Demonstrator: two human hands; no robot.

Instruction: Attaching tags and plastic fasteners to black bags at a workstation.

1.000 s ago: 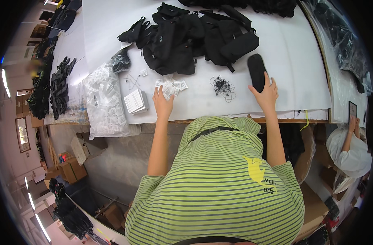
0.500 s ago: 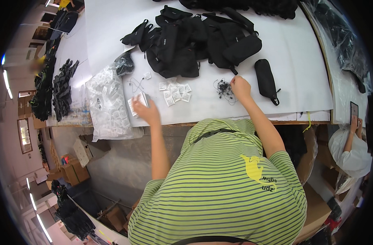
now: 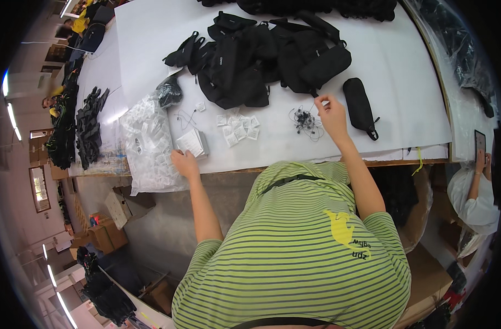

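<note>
My left hand (image 3: pixel 184 163) is at the near left corner of a stack of white printed cards (image 3: pixel 192 143), its fingers curled; what they hold, if anything, is hidden. My right hand (image 3: pixel 332 113) is closed in a pinch just right of a tangled pile of thin black cords (image 3: pixel 304 122); anything between the fingertips is too small to make out. Several small white packets (image 3: pixel 238 130) lie between the hands. A single thin cord (image 3: pixel 185 117) and a lone white packet (image 3: pixel 200 106) lie beyond the cards.
A clear plastic bag of white packets (image 3: pixel 147 143) lies left of the cards. Black pouches (image 3: pixel 236 66) are heaped beyond, and one black pouch (image 3: pixel 360 104) lies to the right. At far right a person (image 3: pixel 472 189) holds a tablet (image 3: pixel 480 143).
My left hand has moved left and nearer, from on top of the card stack to its near left corner. My right hand has shifted slightly right, away from the cord pile.
</note>
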